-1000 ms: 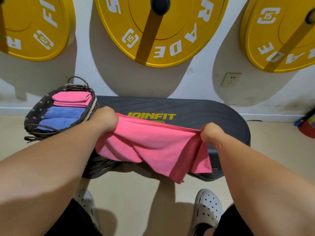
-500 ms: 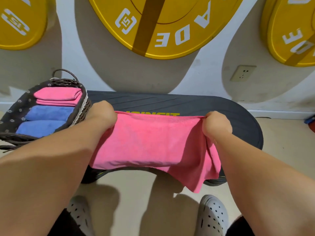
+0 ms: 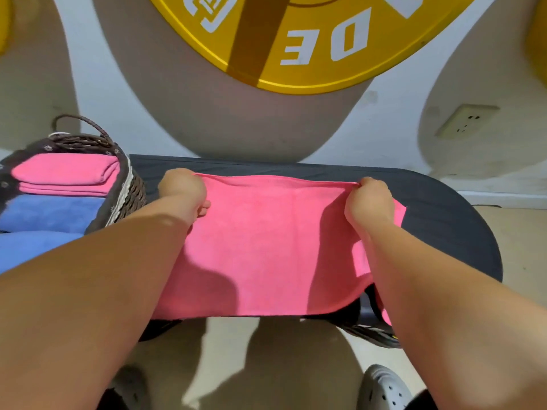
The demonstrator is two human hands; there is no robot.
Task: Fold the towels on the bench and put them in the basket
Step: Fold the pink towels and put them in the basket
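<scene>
Pink microfibre towel (image 3: 266,247) now lies spread flat across the dark oval padded table (image 3: 444,226) in the middle of the frame, where a second ago it sagged in loose folds between the two hands and hung off the near edge. Its far edge has been carried forward and drawn taut, so the cloth reads as a smooth, doubled rectangle, with a smaller flap of the same pink showing at its right side, beside the right forearm. The near edge overhangs the table's front slightly.

Both hands are closed on that far edge. The left hand (image 3: 183,190), left of centre, pinches the far left corner; the right hand (image 3: 370,199), right of centre, pinches the far right corner between thumb and fingers. Each is touching the towel, with the cloth stretched between them.

At the left edge of the frame the dark woven wicker basket (image 3: 127,190) sits on the end of the table, just beside the left hand. It already holds a folded pink towel stack (image 3: 65,176) and folded blue towels (image 3: 50,211) below it.

Judging from this, one fold looks finished and squared up, so the towel likely needs another fold or two, probably side to side, before it is small enough to join the others. No other loose towel is visible on the table, so this may be the last.
</scene>
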